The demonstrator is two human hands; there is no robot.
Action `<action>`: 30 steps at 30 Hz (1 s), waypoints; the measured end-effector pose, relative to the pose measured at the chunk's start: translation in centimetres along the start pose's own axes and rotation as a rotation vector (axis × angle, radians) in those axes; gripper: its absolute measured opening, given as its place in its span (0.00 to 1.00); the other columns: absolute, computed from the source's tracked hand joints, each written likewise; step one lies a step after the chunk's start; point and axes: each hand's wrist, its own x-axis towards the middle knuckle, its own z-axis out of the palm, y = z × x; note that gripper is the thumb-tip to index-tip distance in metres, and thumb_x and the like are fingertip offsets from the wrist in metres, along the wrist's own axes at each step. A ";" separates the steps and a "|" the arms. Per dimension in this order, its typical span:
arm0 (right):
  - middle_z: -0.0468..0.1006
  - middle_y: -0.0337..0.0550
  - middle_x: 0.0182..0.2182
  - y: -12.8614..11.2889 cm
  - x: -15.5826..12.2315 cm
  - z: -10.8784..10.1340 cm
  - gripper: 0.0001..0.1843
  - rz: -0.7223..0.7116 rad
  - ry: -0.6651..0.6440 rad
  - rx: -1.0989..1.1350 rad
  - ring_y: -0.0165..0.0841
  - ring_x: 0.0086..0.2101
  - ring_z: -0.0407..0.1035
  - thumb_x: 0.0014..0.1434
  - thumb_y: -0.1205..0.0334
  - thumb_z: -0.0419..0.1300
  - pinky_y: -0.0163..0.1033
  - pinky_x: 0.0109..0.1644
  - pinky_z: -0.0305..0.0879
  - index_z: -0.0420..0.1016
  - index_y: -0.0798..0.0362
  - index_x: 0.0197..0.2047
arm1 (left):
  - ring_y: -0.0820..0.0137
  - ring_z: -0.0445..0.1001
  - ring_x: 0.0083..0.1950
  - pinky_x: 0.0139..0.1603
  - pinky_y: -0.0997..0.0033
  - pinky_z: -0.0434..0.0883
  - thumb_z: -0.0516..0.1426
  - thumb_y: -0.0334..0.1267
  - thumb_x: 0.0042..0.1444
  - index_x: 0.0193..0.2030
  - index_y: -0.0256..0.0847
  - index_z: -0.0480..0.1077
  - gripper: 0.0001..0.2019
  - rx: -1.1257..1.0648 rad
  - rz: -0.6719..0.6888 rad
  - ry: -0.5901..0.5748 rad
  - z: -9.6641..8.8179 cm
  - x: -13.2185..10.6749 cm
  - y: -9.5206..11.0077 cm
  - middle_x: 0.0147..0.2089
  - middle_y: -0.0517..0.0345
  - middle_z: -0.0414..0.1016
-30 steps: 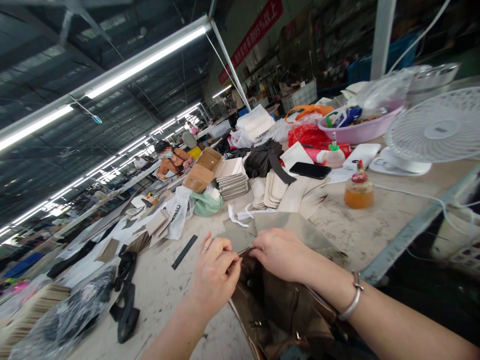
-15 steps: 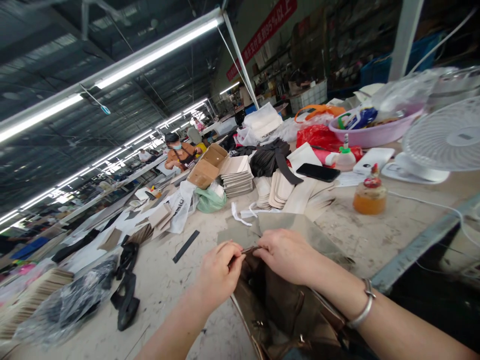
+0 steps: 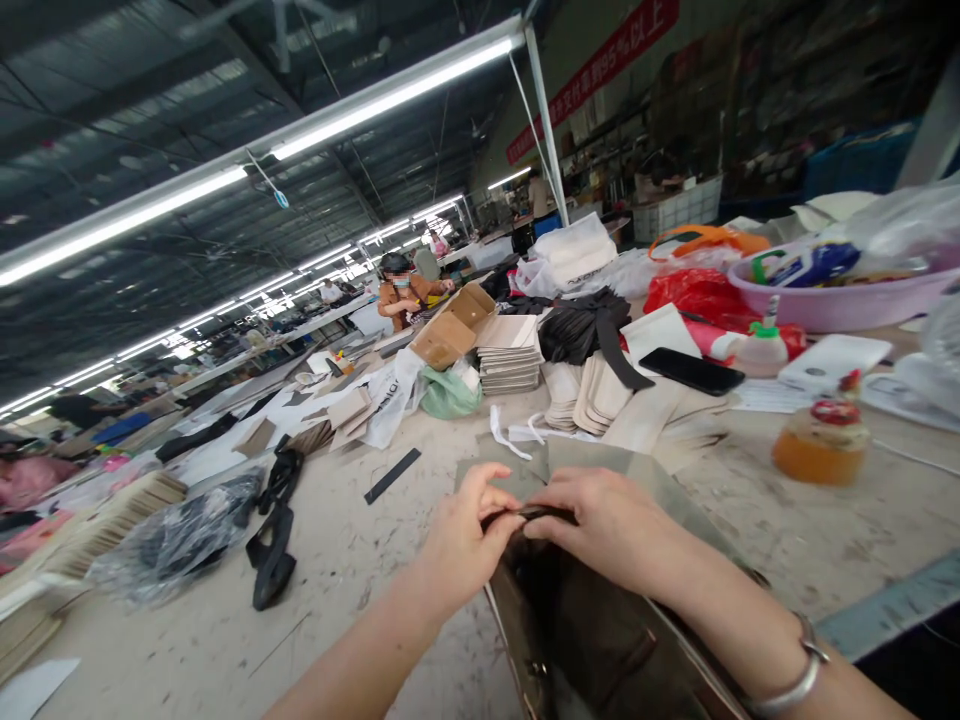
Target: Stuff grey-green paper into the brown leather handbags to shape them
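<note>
A dark olive-brown bag (image 3: 600, 620) with its inside showing lies in front of me, a small metal fitting visible within. My left hand (image 3: 469, 535) pinches the bag's far edge between thumb and fingers. Close beside it, my right hand (image 3: 600, 520) grips the same edge, thumb underneath and fingers on top. The fingertips of both hands almost meet. A bracelet circles my right wrist. Beyond the hands, a flat grey-green sheet (image 3: 637, 470) rests on the worktable (image 3: 360, 620); the bag partly covers it.
A black strip (image 3: 392, 476) and black straps (image 3: 274, 550) lie to the left. Farther back are stacked beige pieces (image 3: 510, 355), a phone (image 3: 691, 371), a jar of amber liquid (image 3: 821, 445) and a pink basin (image 3: 840, 300). A co-worker (image 3: 405, 295) sits across the table.
My view has swung left, so the scene sits farther right. My left fingers have loosened from a tight curl into a flatter pinch; both hands stay on the bag's edge.
</note>
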 end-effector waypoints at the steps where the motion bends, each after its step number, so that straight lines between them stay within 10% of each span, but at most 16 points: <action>1: 0.77 0.37 0.32 -0.1 0.2 0.2 0.09 -0.012 -0.008 -0.020 0.32 0.35 0.70 0.60 0.56 0.56 0.35 0.35 0.57 0.79 0.44 0.37 | 0.71 0.77 0.42 0.47 0.68 0.73 0.57 0.26 0.51 0.54 0.43 0.58 0.24 0.006 -0.011 -0.020 -0.2 0.0 0.0 0.41 0.58 0.78; 9: 0.76 0.34 0.31 0.1 0.6 0.5 0.10 -0.056 -0.038 -0.044 0.29 0.34 0.69 0.61 0.60 0.55 0.35 0.35 0.56 0.78 0.43 0.35 | 0.72 0.73 0.31 0.32 0.73 0.64 0.62 0.36 0.50 0.32 0.43 0.76 0.02 0.374 -0.089 -0.064 -1.7 -0.6 0.3 0.28 0.65 0.77; 19: 0.76 0.34 0.31 0.2 0.5 -0.1 0.11 -0.044 -0.052 -0.042 0.28 0.34 0.69 0.62 0.59 0.54 0.34 0.35 0.57 0.78 0.45 0.34 | 0.74 0.68 0.27 0.29 0.73 0.60 0.55 0.35 0.58 0.24 0.40 0.72 0.11 0.488 0.061 -0.077 -1.0 -0.1 0.4 0.23 0.64 0.70; 25: 0.75 0.35 0.30 0.0 0.6 0.0 0.13 -0.027 -0.054 -0.031 0.28 0.32 0.68 0.62 0.58 0.54 0.34 0.34 0.56 0.78 0.47 0.31 | 0.74 0.69 0.27 0.29 0.74 0.62 0.52 0.36 0.61 0.28 0.41 0.73 0.12 0.458 0.083 -0.122 -1.1 -0.1 0.0 0.24 0.63 0.72; 30: 0.76 0.36 0.32 0.0 0.7 0.1 0.12 0.021 -0.033 -0.042 0.29 0.33 0.69 0.62 0.58 0.54 0.34 0.34 0.56 0.78 0.46 0.32 | 0.65 0.74 0.47 0.48 0.66 0.69 0.63 0.39 0.50 0.50 0.43 0.70 0.19 0.449 0.057 -0.003 -1.9 -0.8 0.6 0.47 0.55 0.76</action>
